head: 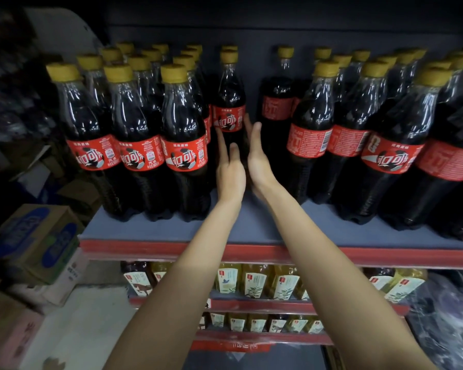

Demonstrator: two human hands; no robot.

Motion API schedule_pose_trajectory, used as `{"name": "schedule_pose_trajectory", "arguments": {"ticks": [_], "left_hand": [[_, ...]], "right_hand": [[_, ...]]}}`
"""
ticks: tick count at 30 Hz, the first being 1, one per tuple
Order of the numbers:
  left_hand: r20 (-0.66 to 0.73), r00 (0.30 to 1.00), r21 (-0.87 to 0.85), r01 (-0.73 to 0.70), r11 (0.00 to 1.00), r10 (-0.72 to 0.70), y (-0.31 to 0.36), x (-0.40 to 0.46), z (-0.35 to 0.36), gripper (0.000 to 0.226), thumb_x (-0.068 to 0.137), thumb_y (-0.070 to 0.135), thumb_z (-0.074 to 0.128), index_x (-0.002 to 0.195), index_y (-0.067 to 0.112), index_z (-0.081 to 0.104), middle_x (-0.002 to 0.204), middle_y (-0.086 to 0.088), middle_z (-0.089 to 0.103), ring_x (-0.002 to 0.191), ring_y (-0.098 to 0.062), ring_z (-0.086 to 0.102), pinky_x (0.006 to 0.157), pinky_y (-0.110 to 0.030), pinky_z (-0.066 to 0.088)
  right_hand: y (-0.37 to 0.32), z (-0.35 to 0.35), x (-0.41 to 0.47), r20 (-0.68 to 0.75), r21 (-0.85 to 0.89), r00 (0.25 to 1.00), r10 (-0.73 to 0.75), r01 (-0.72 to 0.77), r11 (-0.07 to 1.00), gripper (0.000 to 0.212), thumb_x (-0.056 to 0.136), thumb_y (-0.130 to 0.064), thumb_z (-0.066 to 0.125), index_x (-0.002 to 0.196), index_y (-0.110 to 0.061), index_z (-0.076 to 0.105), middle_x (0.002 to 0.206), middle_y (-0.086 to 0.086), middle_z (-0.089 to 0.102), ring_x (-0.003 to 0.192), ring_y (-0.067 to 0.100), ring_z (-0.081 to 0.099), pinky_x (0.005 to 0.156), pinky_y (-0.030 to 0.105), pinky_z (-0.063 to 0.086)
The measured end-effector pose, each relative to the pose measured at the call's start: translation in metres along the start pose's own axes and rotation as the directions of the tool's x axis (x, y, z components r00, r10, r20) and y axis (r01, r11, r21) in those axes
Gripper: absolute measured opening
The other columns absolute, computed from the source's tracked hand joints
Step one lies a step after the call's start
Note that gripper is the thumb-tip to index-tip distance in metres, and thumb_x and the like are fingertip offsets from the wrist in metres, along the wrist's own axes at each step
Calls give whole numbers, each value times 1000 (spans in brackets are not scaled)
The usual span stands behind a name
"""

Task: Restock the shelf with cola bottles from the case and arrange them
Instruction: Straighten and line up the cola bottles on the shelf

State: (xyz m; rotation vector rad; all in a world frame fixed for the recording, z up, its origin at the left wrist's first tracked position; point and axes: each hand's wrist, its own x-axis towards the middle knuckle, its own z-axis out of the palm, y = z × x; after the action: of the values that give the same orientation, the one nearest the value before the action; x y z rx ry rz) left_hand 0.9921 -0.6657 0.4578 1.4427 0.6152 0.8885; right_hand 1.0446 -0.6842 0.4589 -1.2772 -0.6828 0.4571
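Observation:
Cola bottles with yellow caps and red labels stand in rows on the grey shelf (150, 231). One cola bottle (230, 102) stands deep in a gap in the middle of the shelf. My left hand (229, 172) reaches into the gap with straight fingers, its fingertips against the bottle's lower left side. My right hand (257, 153) lies flat along the bottle's right side, fingers straight. Neither hand curls round the bottle. A larger cola bottle (278, 102) stands just right of my right hand. The case is not visible.
Front rows of cola bottles (134, 140) (385, 145) flank the gap on both sides. Lower shelves hold yellow tea bottles (254, 281). Cardboard boxes (35, 241) are stacked at the left. Plastic-wrapped goods (444, 324) sit at the lower right.

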Motion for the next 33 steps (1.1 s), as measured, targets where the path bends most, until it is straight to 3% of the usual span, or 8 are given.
{"name": "schedule_pose_trajectory", "arguments": {"ticks": [6,9,12,16,20,24,29,33], "left_hand": [[0,997,-79,-77,994,77,9,-25,-6,51,96,15,48,144,20,36,146,-3,43,134,-13,40,112,-31,32],[-13,982,-166,-186,968,187,12,-44,-10,37,92,1,49,127,13,50,122,-2,57,112,-7,55,95,-18,43],[168,966,-58,-189,980,196,21,-49,5,46,89,-1,56,132,13,45,124,-4,56,110,-11,54,89,-13,44],[432,900,6,-73,997,63,36,-47,29,81,75,21,58,149,24,24,144,-1,44,131,-12,43,113,-32,31],[504,864,11,-27,1000,18,36,-45,28,75,79,26,48,150,27,25,146,7,44,133,-9,41,116,-36,27],[378,918,-20,-122,992,120,20,-62,6,59,88,35,40,146,38,27,144,15,34,135,-5,33,115,-39,29],[259,921,31,-308,951,290,10,-74,-15,46,95,33,35,141,30,38,133,9,34,116,23,34,99,-4,28],[168,973,21,-162,987,156,2,-72,-20,56,91,49,35,145,38,29,147,8,28,136,-4,32,114,-42,31]], "right_hand": [[-36,-11,-50,-80,-181,977,-198,181,967,41,104,-28,36,142,-15,42,145,1,46,132,7,41,110,16,31],[-44,-33,-104,-279,-361,834,-476,368,857,25,97,-7,47,118,-13,59,113,-1,64,108,12,61,93,22,47],[-37,-56,-122,-450,-542,681,-577,305,783,27,91,-1,45,112,-6,61,104,1,63,98,12,60,88,25,47],[-23,-68,-114,-369,-580,844,-388,117,806,56,87,0,50,141,-11,38,134,7,44,122,16,47,101,34,43],[-15,-68,-110,-287,-584,893,-346,123,802,79,81,-2,56,151,-12,19,145,10,37,134,21,38,108,34,37],[-24,-77,-89,-110,-488,972,-209,130,863,88,80,-15,67,151,-12,15,140,0,45,130,10,43,103,17,35],[-26,-69,-54,32,-377,995,-91,96,921,93,64,-29,82,139,-13,28,129,3,56,119,8,54,104,22,41],[-22,-60,-47,3,-396,994,-108,100,913,79,71,-19,84,129,-15,31,116,-2,58,104,0,56,91,10,41]]}}
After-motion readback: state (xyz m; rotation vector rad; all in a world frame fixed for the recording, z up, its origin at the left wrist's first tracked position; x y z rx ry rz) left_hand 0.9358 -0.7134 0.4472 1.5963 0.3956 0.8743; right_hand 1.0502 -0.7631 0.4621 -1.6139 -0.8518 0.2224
